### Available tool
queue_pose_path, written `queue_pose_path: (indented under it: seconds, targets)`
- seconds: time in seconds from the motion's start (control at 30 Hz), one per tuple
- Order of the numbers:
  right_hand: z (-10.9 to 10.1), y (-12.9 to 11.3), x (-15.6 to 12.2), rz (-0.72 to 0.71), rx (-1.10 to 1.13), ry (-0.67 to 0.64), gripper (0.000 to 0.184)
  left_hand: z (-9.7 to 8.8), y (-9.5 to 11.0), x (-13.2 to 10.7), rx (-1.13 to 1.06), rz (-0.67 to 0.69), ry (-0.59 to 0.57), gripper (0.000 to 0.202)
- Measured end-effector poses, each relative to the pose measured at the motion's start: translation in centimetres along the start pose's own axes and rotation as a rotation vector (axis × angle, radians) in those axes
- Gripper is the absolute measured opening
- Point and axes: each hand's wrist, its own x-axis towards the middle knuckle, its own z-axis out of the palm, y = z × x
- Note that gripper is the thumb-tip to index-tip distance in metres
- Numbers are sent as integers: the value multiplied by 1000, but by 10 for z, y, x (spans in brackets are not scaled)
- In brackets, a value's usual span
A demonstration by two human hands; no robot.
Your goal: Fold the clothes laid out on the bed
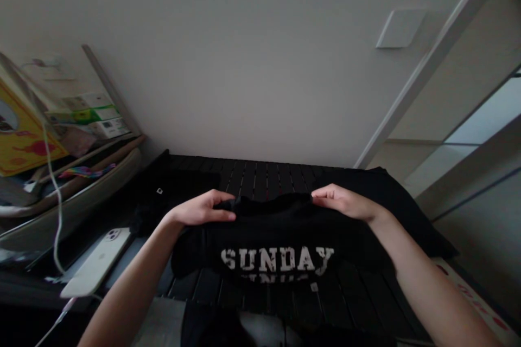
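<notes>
We log a black SUNDAY shirt [277, 233] between both hands: left hand [199, 209] and right hand [345, 201] pinch its upper fold, fingers together.

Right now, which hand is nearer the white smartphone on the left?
Left. The left hand is up and to the right of the white smartphone, at the top edge of the black SUNDAY shirt. The right hand is farther, beyond the shirt's other end.

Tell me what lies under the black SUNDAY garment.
Around the black SUNDAY garment a dark slatted table shows; the part directly beneath the cloth is covered, so nothing there can be seen.
</notes>
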Motion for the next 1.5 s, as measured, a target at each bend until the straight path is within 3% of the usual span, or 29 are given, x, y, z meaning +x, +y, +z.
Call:
queue_pose_path:
  seconds: [0.07, 0.13, 0.2, 0.23, 0.3, 0.43, 0.5, 0.57, 0.67, 0.77, 0.9, 1.0, 1.17, 1.23, 1.33, 1.43, 1.5]
  targets:
    - [-4, 10, 25, -47, -188, 64, 35, -8, -13, 27, 238, 17, 291, 22]
    - [-1, 24, 49, -118, -434, 329, 35, -12, -27, 54, 437, 25, 584, 24]
    - [8, 41, 63, -150, -679, 507, 36, -7, -40, 73, 582, 6, 764, 38]
    - [15, 49, 65, -152, -776, 518, 39, -1, -46, 78, 628, -5, 803, 44]
    - [32, 67, 61, -160, -879, 437, 41, 16, -58, 82, 675, -19, 781, 45]
    - [68, 107, 41, -150, -885, 157, 34, 65, -86, 80, 678, -114, 506, 26]
    - [84, 129, 33, -102, -873, 69, 37, 87, -104, 82, 687, -211, 409, 30]
    - [96, 148, 27, -45, -868, 23, 47, 101, -124, 86, 718, -283, 390, 42]
    - [102, 168, 24, 9, -884, -13, 59, 99, -152, 92, 752, -277, 389, 60]
    - [96, 177, 31, 31, -909, -41, 62, 74, -171, 98, 746, -217, 323, 63]
    - [88, 176, 45, 54, -936, -69, 65, 48, -179, 103, 751, -230, 277, 68]
    - [92, 173, 38, 51, -959, -53, 68, 52, -177, 96, 758, -248, 257, 78]
    - [98, 170, 9, -10, -961, -59, 70, 77, -171, 68, 777, -233, 261, 89]
    - [99, 166, 4, -5, -962, -66, 70, 83, -165, 61, 782, -237, 295, 85]
    - [107, 151, 3, -1, -967, -41, 70, 82, -153, 65, 826, -298, 533, 61]
    - [128, 124, 1, -75, -941, -47, 67, 69, -149, 81, 893, -381, 798, 46]
    - [146, 101, -3, -154, -896, -102, 64, 56, -153, 93, 921, -434, 864, 44]
